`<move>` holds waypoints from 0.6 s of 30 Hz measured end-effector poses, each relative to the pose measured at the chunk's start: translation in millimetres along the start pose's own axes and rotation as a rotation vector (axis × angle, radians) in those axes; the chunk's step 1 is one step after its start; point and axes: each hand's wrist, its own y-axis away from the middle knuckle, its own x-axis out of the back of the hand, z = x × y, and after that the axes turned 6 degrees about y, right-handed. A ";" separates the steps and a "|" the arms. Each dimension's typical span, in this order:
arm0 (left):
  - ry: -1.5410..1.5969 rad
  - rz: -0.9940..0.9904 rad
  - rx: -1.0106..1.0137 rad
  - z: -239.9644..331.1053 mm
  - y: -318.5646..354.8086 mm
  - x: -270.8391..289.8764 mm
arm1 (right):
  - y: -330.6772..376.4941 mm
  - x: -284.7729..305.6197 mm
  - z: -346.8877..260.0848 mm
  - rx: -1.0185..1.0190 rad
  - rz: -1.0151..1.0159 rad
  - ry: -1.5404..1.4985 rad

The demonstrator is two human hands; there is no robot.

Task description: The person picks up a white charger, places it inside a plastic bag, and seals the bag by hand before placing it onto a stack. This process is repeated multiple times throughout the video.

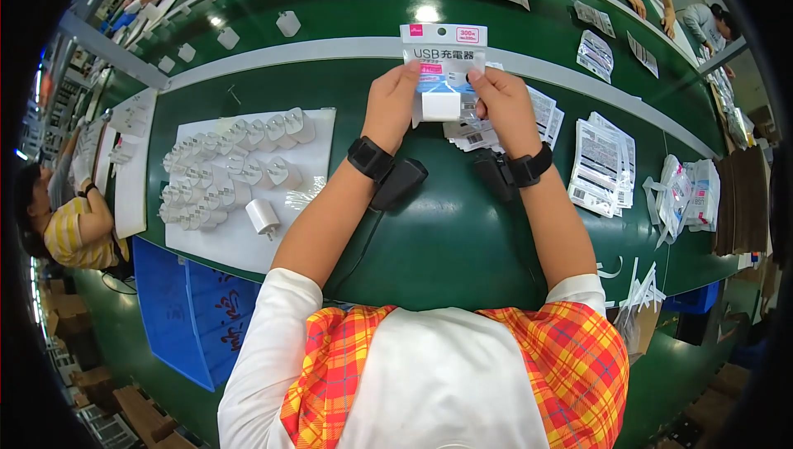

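Observation:
Over the middle of the green worktable, a small plastic package [444, 54] with a white, pink and blue print is held up between both hands. A white USB charger [441, 107] shows in its lower part. My left hand [392, 98] pinches the package's left edge with the thumb in front. At the right edge, my right hand [504, 102] grips it between thumb and bent fingers. Beneath and beside my right hand lies a stack of printed packages [541, 114]. Left of my left forearm, many white chargers [235, 160] stand in rows on a white sheet [310, 164].
Flat printed packages [599, 164] lie to the right, with filled packages [700, 193] beyond them. Brown cardboard dividers [741, 201] stand at the far right. A grey rail [347, 48] crosses behind my hands. Below the table's left edge sits a blue bin [186, 308]. Co-workers sit nearby.

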 end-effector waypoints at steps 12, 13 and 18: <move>-1.129 -0.633 -0.512 -36.4 -5.5 9.4 | 28.6 56.1 40.2 0.628 0.016 0.773; -1.158 -0.616 -0.503 -32.5 -1.4 4.8 | 37.1 53.5 39.8 0.844 0.062 0.985; -1.234 -0.561 -0.513 -31.2 9.7 -6.1 | 50.7 12.2 10.0 0.344 -0.150 0.916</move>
